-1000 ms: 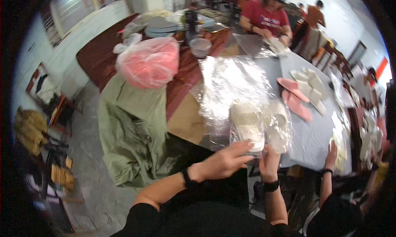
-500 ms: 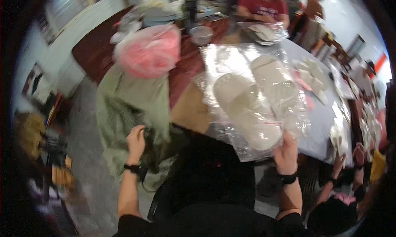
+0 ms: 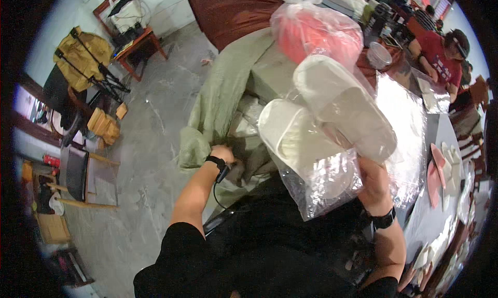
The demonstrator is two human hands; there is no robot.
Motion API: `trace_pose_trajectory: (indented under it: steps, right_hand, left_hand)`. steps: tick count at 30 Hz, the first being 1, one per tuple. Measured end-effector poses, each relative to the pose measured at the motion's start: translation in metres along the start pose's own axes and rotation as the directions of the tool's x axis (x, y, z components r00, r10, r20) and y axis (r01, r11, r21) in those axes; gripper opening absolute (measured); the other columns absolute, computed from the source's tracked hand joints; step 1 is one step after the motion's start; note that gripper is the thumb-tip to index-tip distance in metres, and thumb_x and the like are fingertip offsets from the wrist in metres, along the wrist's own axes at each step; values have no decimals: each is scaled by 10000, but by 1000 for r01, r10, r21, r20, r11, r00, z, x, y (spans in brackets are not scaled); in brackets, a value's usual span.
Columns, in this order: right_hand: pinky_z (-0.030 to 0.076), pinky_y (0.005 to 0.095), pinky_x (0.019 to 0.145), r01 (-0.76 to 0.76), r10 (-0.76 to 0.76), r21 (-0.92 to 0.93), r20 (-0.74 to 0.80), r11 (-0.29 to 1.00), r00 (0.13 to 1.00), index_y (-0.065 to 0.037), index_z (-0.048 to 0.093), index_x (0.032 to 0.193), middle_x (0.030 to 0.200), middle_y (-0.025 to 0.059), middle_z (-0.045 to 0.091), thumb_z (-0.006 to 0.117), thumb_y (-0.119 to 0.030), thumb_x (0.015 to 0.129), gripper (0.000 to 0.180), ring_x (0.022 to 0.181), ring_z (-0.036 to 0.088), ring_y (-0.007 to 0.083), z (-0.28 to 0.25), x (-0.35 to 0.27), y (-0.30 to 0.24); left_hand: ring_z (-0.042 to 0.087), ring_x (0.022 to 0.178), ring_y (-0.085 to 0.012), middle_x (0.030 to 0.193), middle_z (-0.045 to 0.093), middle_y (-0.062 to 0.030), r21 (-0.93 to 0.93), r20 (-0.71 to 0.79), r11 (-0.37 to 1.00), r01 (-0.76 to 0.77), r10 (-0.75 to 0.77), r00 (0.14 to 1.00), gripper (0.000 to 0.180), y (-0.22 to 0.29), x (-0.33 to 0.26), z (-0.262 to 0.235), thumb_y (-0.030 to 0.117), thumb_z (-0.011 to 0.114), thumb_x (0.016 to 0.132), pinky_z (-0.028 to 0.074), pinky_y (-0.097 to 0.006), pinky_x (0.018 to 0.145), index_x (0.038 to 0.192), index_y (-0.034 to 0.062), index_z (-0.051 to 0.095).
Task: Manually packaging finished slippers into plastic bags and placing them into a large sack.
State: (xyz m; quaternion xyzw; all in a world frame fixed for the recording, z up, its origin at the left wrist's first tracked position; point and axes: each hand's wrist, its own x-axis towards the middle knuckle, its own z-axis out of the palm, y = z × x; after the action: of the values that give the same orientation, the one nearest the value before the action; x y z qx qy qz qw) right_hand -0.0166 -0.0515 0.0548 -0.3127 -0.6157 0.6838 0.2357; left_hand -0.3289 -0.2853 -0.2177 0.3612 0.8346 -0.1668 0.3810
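A pair of white slippers [image 3: 345, 103] in a clear plastic bag [image 3: 324, 186] is held up in front of me. My right hand [image 3: 374, 181] is closed on the bag's near right edge, next to one slipper's end. On the left, my left hand [image 3: 223, 154] grips the rim of a large pale green sack [image 3: 228, 90]; its fingertips are partly hidden in the folds. The sack gapes toward the right, and clear plastic packets [image 3: 246, 116] show inside it. Beyond the slippers stands a knotted clear bag of pink things [image 3: 316, 31].
Shiny clear packaging [image 3: 402, 137] and pink slipper pieces [image 3: 436, 173] lie on the grey table [image 3: 415, 236] at right. A person in a red shirt [image 3: 438, 54] works at the far right. Wooden stool [image 3: 137, 49] and chair [image 3: 78, 173] stand at left.
The view has swung left. My right hand has carried the bagged slippers from over the table toward the sack. My left hand has taken hold of the sack's rim, which now gapes wider.
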Motion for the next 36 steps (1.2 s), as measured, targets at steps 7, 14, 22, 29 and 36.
trace_pose_trajectory:
  steps: [7,14,22,29,36]
  right_hand:
    - [382,325,599,-208,187,72,225,976,956,57,681,891,752,106,576,584,174,718,229,687,524,182,62,34,22]
    - [515,271,662,-387,322,257,259,886,910,17,611,1184,982,65,650,545,97,831,369,808,642,147,92,46,43]
    - [582,384,853,-447,341,336,331,829,880,77,597,1230,1138,152,679,530,84,854,382,984,695,255,82,58,65]
    - [552,302,775,-360,277,301,285,883,918,49,616,1206,1102,106,677,561,94,841,372,927,676,190,77,74,76]
    - [497,245,692,-400,327,266,280,877,903,30,629,1172,1028,62,663,570,97,855,329,859,640,144,88,83,91]
  left_hand:
    - [572,1265,-336,1365,620,-134,244,146,970,8,-44,988,594,-32,-68,11,492,675,909,325,-592,1131,1426,212,593]
    - [441,1374,-353,1467,531,-178,-414,-411,818,-400,225,884,441,-7,-17,35,244,595,963,348,-480,1150,1364,62,606]
    - [351,1436,-349,1433,544,-127,-323,-651,882,-344,57,757,478,-39,47,100,152,624,853,226,-647,1183,1326,87,630]
    - [483,1297,-335,1057,684,-102,358,-486,546,-757,802,349,240,2,-68,43,185,673,697,250,-606,1194,861,45,778]
    - [539,1212,-347,876,707,-105,288,-303,441,-850,884,356,212,34,-147,4,225,695,630,367,-454,1153,710,37,755]
